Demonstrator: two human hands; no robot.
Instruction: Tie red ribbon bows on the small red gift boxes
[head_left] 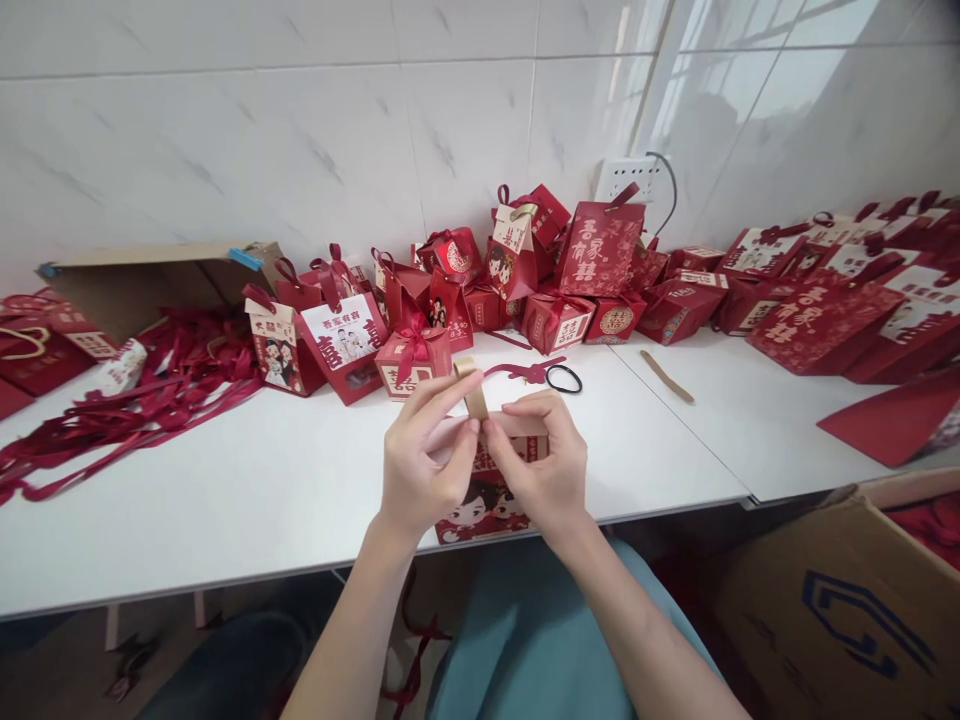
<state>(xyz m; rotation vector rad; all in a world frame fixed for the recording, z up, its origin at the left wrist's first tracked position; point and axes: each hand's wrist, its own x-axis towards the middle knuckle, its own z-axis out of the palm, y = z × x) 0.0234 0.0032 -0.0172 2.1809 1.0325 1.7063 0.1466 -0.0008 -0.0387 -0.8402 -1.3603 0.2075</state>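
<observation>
Near edge of the counter (pixel 637 455), and it's close work: left hand (pixel 429 460) pinching a gold ribbon loop (pixel 475 402), right hand (pixel 549 455) just beside it, clasping the top of the printed box (pixel 481 508) directly beneath.

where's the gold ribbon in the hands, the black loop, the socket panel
Gold ribbon (pixel 475 403): head view, its lower part
Black loop (pixel 568 391): head view, its near edge
Socket panel (pixel 625 180): head view, its middle

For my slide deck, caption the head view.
Left hand and right hand hold a gold ribbon and red box.
</observation>
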